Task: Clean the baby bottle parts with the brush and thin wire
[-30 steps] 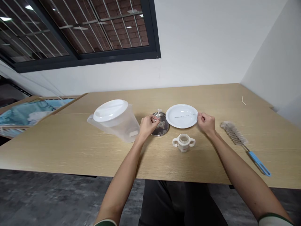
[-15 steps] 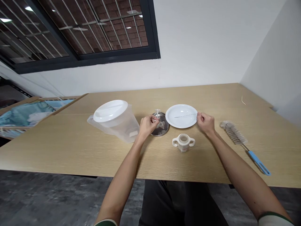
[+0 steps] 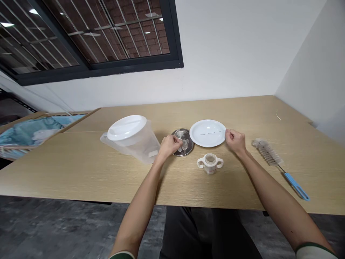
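My left hand is closed in a pinch on a small clear plastic part, held low over a round steel dish. My right hand is closed on one end of a thin wire-like stick that reaches leftward across a white plate. A small white two-handled cup stands on the wooden table just in front of both hands.
A clear plastic jug with a white lid stands left of my left hand. A bottle brush with a blue handle lies at the right. An open cardboard box with blue wrapping sits at the far left. White walls close off the back and right.
My left hand has lowered the clear part from upright above the steel dish down onto or just over it. My right hand and the thin stick have barely moved.
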Motion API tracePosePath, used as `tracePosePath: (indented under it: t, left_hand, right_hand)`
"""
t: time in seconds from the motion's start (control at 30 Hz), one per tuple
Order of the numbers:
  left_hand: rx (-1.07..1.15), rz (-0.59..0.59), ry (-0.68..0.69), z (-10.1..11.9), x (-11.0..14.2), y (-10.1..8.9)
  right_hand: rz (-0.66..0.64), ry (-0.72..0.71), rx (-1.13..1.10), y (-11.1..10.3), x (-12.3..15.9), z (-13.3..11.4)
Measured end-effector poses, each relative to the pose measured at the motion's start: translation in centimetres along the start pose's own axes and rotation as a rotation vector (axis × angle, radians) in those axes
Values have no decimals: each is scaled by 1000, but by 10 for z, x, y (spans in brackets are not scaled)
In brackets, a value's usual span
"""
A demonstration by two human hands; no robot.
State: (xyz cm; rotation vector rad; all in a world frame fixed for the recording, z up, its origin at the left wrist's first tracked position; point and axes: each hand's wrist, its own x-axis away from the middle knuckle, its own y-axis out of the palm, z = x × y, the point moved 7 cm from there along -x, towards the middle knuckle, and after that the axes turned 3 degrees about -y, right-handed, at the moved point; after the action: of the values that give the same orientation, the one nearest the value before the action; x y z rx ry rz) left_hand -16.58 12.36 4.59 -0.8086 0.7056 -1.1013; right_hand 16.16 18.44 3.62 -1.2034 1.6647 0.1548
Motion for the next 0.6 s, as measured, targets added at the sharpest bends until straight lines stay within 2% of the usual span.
tracePosePath:
  t: [0.17,0.6]
  left_hand:
    - [-55,-51,-17,-3,-2,8]
    - [-179,-64,-57,-7,-2,12]
  right_hand:
    - [-5,1,2,0,0,0]
    - [-9,-5,-5,-1,0,-2]
